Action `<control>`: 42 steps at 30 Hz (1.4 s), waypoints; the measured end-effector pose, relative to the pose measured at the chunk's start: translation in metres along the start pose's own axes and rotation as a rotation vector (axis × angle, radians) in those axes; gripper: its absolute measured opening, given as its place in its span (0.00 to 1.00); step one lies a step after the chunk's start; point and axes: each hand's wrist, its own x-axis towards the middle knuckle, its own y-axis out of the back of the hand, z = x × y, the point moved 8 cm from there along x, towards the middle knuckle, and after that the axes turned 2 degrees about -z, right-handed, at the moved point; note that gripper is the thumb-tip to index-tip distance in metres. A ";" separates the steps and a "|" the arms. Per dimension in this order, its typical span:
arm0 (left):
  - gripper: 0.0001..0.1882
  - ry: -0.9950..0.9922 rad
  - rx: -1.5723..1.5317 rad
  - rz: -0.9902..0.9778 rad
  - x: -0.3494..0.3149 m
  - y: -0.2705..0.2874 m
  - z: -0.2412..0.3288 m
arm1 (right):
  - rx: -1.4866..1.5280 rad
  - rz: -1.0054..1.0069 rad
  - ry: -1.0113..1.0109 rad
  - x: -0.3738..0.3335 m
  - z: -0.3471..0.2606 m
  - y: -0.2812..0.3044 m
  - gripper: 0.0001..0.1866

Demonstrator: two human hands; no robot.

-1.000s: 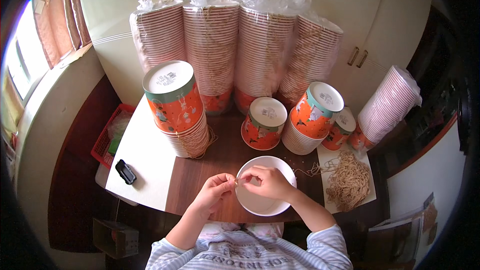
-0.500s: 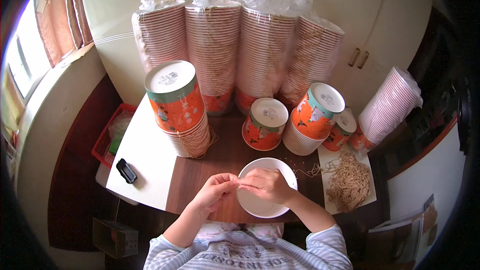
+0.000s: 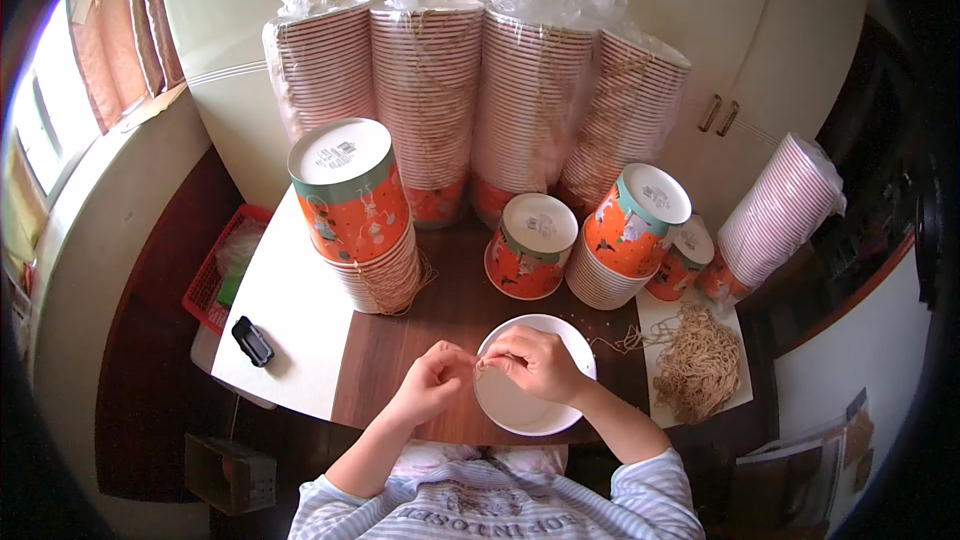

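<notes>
A white round paper tub [image 3: 535, 418] stands mouth up at the table's front edge, its inside showing. Over its left rim my two hands meet. My left hand [image 3: 436, 382] pinches with thumb and forefinger, just outside the rim. Reaching across the opening, my right hand [image 3: 535, 360] is closed in a pinch too. Between the fingertips a short bit of tan string [image 3: 481, 370] shows as a small loop at the rim; the rest of it is hidden by my fingers.
A tangled heap of tan string [image 3: 697, 365] lies at the right. Upturned orange tubs [image 3: 533, 250] and a taller stack [image 3: 350, 215] stand behind. Tall plastic-wrapped tub stacks [image 3: 425, 100] line the back. A black plastic case [image 3: 252, 342] lies left, near a red basket [image 3: 208, 290].
My fingertips have drawn slightly apart at the rim, and a small loop of string now shows between them. The right hand's fingers have shifted a little; the tub stays put.
</notes>
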 end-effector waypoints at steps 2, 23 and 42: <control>0.07 -0.109 0.268 -0.025 0.001 -0.004 0.015 | 0.032 0.002 -0.022 0.000 0.002 0.000 0.03; 0.04 0.118 -0.299 -0.012 -0.002 0.013 -0.003 | 0.299 -0.148 -0.332 -0.015 0.032 -0.016 0.04; 0.07 0.059 0.263 0.010 -0.001 -0.007 0.018 | 0.247 -0.109 -0.295 -0.013 0.019 -0.011 0.04</control>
